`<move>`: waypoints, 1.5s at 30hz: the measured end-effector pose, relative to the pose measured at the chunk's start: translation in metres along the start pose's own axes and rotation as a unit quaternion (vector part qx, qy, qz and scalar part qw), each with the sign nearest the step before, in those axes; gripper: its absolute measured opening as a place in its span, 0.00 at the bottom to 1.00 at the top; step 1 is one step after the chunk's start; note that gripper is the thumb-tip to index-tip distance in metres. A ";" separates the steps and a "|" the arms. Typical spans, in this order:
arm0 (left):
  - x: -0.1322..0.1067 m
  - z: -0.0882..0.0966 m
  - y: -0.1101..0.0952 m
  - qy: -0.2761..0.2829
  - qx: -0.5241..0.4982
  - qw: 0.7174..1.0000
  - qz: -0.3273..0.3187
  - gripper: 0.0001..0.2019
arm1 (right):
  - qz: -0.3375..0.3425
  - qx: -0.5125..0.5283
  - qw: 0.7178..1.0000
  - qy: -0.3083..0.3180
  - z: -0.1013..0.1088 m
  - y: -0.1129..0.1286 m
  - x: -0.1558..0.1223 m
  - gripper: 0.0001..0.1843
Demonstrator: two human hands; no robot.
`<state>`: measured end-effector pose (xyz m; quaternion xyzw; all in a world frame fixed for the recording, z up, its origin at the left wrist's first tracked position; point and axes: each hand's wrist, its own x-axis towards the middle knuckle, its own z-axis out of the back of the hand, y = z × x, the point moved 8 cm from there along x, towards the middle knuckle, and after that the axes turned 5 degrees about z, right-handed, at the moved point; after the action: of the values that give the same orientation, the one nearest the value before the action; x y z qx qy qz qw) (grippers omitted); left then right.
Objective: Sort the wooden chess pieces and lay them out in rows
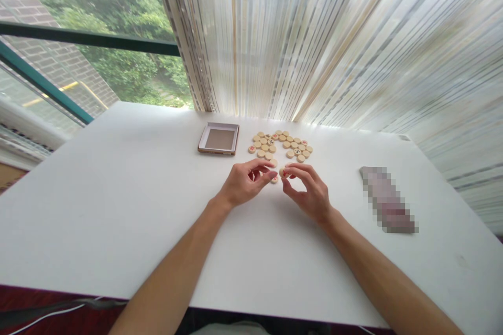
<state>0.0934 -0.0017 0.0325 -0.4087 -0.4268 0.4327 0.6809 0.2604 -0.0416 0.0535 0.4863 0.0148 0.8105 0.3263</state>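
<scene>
Several round wooden game pieces [281, 144] with red or black marks lie in a loose cluster on the white table [118, 193]. Just in front of that cluster my left hand [245, 183] curls its fingers, thumb and forefinger pinched at a piece [274, 179] lying on the table. My right hand [306, 191] faces it, fingers bent, pinching another wooden piece [283, 172] between thumb and forefinger. The two hands are nearly touching at the fingertips.
A shallow brown cardboard box lid [219, 138] lies to the left of the pieces. A blurred oblong object [387, 199] rests at the right of the table. Striped curtains [334, 36] hang behind the table, with a window [98, 36] at the left.
</scene>
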 end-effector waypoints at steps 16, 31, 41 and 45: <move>-0.001 -0.010 0.003 0.030 -0.058 0.997 0.031 0.15 | 0.067 -0.015 0.997 0.030 -0.002 0.019 0.003 0.24; -0.003 -0.021 0.002 0.077 -0.086 0.992 0.052 0.16 | 0.037 0.000 0.999 -0.006 -0.002 0.017 0.001 0.15; -0.002 -0.016 -0.001 0.062 -0.059 0.996 0.030 0.14 | 0.027 0.011 0.999 0.022 -0.006 0.013 0.001 0.18; -0.003 -0.018 -0.001 0.075 -0.048 0.995 0.033 0.15 | 0.005 0.027 0.999 0.017 -0.007 0.009 0.001 0.19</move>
<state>0.1097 -0.0082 0.0276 -0.4863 -0.3814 0.4020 0.6756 0.2500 -0.0460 0.0540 0.4811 0.0396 0.8197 0.3084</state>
